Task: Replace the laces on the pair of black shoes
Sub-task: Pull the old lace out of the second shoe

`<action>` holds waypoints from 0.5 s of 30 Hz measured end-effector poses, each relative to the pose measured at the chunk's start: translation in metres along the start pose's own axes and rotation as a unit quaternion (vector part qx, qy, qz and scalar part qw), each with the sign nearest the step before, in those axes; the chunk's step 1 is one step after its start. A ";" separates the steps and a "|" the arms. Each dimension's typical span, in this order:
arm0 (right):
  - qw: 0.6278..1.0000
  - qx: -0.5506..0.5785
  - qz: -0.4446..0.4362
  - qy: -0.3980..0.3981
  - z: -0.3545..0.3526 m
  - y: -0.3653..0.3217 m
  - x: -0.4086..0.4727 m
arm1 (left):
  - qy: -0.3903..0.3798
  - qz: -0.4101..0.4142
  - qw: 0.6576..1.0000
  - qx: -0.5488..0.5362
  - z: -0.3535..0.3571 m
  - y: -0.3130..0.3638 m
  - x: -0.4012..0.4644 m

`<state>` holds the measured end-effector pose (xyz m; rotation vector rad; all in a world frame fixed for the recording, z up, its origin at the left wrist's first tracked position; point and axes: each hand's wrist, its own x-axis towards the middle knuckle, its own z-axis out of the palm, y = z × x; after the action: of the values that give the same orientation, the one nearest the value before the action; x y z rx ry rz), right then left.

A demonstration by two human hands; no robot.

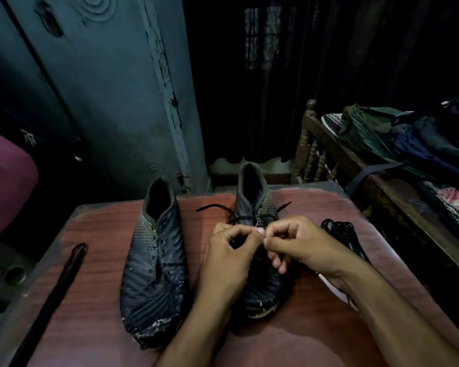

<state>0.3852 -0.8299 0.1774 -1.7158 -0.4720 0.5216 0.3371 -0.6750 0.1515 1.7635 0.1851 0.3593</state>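
Two worn black shoes stand on a reddish wooden table (104,300), toes toward me. The left shoe (154,266) has no lace in it. The right shoe (255,205) carries a black lace (215,206) whose ends stick out to both sides near its collar. My left hand (228,260) and my right hand (300,247) meet over the right shoe's middle, fingers curled, fingertips pinching the lace at the eyelets. My hands hide most of that shoe's front. A bundle of black laces (342,231) lies just right of my right hand.
A long black lace (61,282) lies stretched along the table's left side. A wooden bed frame (313,147) with piled clothes stands at the right. A blue-grey cupboard door (112,88) rises behind the table. A maroon cushion (6,178) sits at far left.
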 end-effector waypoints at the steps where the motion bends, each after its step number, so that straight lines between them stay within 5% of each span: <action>1: 1.000 0.001 0.005 -0.001 -0.001 -0.001 0.000 | -0.002 0.000 1.000 -0.003 0.000 0.000 -0.001; 9: 0.988 0.102 0.054 0.107 0.009 0.003 0.007 | -0.016 0.041 0.998 -0.053 0.002 -0.001 -0.001; 15: 0.990 0.084 0.055 0.099 0.006 0.001 0.006 | -0.034 0.081 0.996 0.008 0.004 0.000 -0.006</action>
<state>0.3866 -0.8215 0.1746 -1.6164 -0.1864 0.4505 0.3332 -0.6809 0.1497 1.8095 -0.0043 0.4159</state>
